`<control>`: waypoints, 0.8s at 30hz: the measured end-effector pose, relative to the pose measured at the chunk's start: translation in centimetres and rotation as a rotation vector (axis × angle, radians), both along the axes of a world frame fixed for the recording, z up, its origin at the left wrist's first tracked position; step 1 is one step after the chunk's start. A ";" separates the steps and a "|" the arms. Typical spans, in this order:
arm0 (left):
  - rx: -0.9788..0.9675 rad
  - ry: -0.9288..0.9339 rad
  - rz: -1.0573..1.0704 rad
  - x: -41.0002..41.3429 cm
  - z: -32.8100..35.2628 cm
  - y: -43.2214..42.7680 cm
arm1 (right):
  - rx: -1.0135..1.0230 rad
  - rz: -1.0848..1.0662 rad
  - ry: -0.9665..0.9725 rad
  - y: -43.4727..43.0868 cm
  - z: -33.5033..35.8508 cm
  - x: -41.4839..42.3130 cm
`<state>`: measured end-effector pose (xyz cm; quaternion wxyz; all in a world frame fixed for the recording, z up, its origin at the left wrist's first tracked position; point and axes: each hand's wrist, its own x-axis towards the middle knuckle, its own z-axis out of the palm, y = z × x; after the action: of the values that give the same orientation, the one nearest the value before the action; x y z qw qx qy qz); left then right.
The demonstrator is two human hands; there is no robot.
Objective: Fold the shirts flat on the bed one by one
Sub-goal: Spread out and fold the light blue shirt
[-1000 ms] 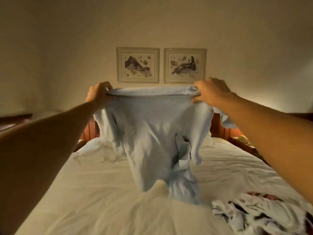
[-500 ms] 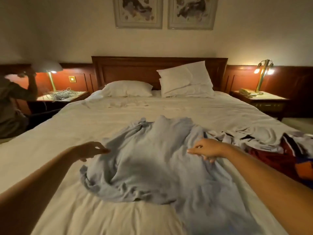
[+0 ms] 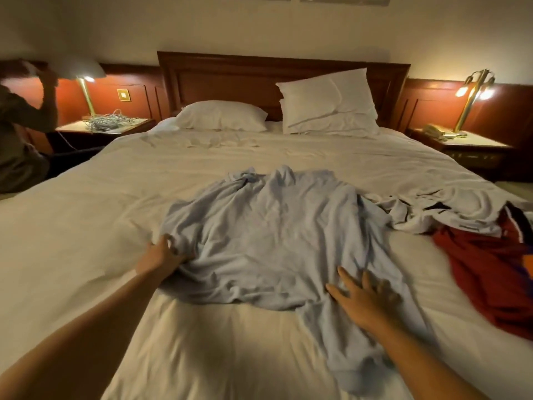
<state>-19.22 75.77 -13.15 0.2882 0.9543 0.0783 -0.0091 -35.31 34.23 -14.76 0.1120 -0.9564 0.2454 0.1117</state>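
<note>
A light blue shirt (image 3: pixel 268 232) lies crumpled and spread on the white bed (image 3: pixel 86 220), its collar end bunched toward the pillows. My left hand (image 3: pixel 160 255) pinches the shirt's left edge with curled fingers. My right hand (image 3: pixel 364 298) rests flat on the shirt's lower right part with fingers spread. A red and purple shirt (image 3: pixel 490 272) and a white garment (image 3: pixel 432 215) lie in a heap at the right side of the bed.
Two white pillows (image 3: pixel 326 102) lean at the wooden headboard (image 3: pixel 230 79). Nightstands with lit lamps stand at both sides, the left one (image 3: pixel 106 127) holding tangled cables. Another person (image 3: pixel 20 134) is beside the bed at far left.
The blue shirt went from held up in the air to lying on the bed. My left hand took its left edge; my right hand moved down and flattened on it.
</note>
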 end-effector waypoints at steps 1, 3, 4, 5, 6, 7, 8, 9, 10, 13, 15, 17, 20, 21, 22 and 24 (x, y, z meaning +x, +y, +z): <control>0.020 0.004 -0.070 0.2 0.0 0.2 | -0.012 0.006 0.001 -0.1 -0.3 0.0; 0.184 0.014 -0.195 0.4 0.5 0.9 | -0.018 0.014 0.001 -0.3 -0.9 0.0; 0.312 0.018 -0.236 0.6 0.9 1.4 | -0.019 0.018 0.000 -0.3 -1.0 0.0; 0.447 0.019 -0.251 0.7 1.6 2.2 | -0.026 0.023 -0.001 -0.4 -1.2 0.0; 0.579 0.025 -0.246 1.0 2.4 3.1 | -0.032 0.031 -0.001 -0.5 -1.3 0.0; 0.706 0.040 -0.219 1.2 3.3 4.2 | -0.033 0.042 0.000 -0.7 -1.2 0.0; 0.820 0.075 -0.176 1.3 4.3 5.0 | -0.033 0.057 0.006 -1.0 -1.0 0.0; 0.900 0.128 -0.119 1.3 5.2 5.5 | -0.034 0.075 0.016 -1.3 -0.7 -0.1; 0.949 0.191 -0.053 1.2 5.9 5.6 | -0.035 0.096 0.026 -1.7 -0.3 -0.3; 1.009 0.348 0.123 -0.2 6.3 3.4 | -0.009 0.098 -0.025 -3.4 1.4 -1.2; 0.887 0.312 0.080 -1.4 5.4 0.6 | 0.012 -0.026 -0.151 -4.5 2.1 -1.9; 0.607 0.179 -0.108 -2.1 3.7 -2.7 | 0.063 -0.191 -0.209 -5.1 2.4 -3.1; 0.315 0.126 -0.365 -4.0 0.0 -8.0 | 0.211 -0.272 -0.237 -5.2 2.6 -4.9; 0.307 0.121 -0.400 -4.8 -1.2 -9.2 | 0.291 -0.249 -0.284 -5.3 2.7 -5.4; 0.319 0.104 -0.407 -5.5 -2.1 -9.8 | 0.409 -0.221 -0.345 -5.4 3.0 -5.8; 0.322 0.068 -0.377 -6.0 -3.0 -9.7 | 0.766 -0.205 -0.424 -5.3 3.6 -6.7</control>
<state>-25.21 66.07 -16.18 0.1231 0.9848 -0.0911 -0.0821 -42.03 28.90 -11.13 0.5164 -0.8184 0.2515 -0.0158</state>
